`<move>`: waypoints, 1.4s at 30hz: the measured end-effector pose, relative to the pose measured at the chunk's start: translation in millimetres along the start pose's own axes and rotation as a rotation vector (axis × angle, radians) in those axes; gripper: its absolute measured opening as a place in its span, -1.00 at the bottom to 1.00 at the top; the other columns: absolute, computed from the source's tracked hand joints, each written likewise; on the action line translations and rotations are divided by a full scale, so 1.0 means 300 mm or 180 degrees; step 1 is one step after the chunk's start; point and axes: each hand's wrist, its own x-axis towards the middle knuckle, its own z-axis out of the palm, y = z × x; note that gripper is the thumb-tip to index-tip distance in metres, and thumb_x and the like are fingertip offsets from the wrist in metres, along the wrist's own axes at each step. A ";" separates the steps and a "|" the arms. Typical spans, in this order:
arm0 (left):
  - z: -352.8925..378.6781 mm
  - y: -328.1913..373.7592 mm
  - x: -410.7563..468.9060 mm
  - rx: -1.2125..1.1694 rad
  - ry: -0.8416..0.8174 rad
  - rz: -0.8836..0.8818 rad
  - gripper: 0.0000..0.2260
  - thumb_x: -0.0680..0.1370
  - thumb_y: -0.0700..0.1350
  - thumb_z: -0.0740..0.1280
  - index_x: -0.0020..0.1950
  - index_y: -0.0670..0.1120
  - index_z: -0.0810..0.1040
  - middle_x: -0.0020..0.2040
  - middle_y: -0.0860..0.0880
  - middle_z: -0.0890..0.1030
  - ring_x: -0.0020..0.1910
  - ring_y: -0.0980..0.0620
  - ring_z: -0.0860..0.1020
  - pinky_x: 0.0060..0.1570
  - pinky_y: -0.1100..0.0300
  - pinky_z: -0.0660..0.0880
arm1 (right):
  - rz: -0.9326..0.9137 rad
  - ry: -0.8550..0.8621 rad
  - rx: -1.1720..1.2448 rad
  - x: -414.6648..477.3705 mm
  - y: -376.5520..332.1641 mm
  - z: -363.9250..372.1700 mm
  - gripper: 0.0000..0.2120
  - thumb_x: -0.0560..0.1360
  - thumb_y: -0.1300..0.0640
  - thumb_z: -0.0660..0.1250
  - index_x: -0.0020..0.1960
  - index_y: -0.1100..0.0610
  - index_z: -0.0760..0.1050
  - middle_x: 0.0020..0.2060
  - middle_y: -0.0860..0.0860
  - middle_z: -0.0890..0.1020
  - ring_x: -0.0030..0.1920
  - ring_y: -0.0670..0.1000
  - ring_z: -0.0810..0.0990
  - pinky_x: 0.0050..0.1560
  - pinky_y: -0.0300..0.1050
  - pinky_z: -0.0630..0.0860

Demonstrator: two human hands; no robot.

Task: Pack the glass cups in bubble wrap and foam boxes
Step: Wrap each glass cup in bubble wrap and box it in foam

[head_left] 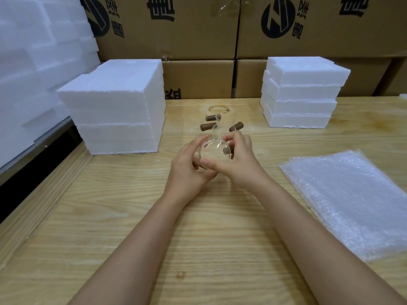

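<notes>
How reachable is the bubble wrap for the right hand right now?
Likely yes, once it lets go. The right hand and left hand both hold a glass cup, so it is occupied. The bubble wrap lies flat on the table on that side, with bare tabletop between.

Packing station in a warehouse.
Shown by printed cartons stacked behind, foam boxes in piles, bubble wrap on wooden bench.
</notes>
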 end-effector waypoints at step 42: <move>-0.005 0.014 0.000 -0.0562 -0.0144 -0.0265 -0.29 0.31 -0.14 0.61 0.30 0.30 0.36 0.20 0.27 0.51 -0.16 0.17 0.64 -0.16 0.39 0.53 | 0.0183 0.0856 0.2236 -0.009 0.019 0.016 -0.91 0.59 0.18 0.25 0.01 0.07 0.53 -0.26 0.03 0.54 -0.36 -0.07 0.51 -0.38 -0.18 0.52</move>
